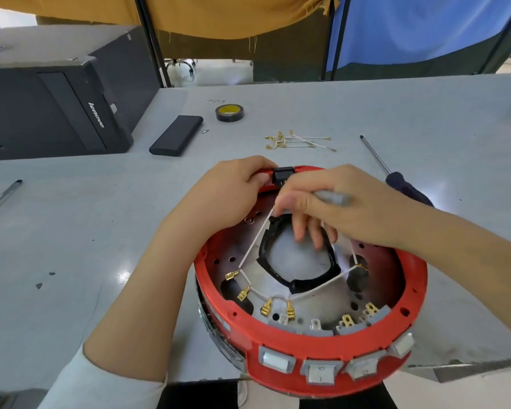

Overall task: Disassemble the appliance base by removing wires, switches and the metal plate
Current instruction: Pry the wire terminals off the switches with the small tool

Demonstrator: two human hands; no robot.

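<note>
Head view: red appliance base (322, 349) sits at the near edge of my desk (71, 231), rocker switches (322, 370) facing me. My left hand (227, 196) grips the far rim beside a black connector (283, 175). My right hand (331, 202) holds a grey tool (334, 197), fingers pinching a white wire (255, 242). Removed wires (298, 141) lie farther back; a screwdriver (396, 175) lies right.

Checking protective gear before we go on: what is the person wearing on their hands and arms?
No gloves: both the left hand and the right hand are bare, with no rings, watch or bands visible. The left forearm is bare up to a pale, whitish sleeve pushed back near the elbow. The right forearm is bare as far as the picture's edge; no sleeve shows on that side.
</note>
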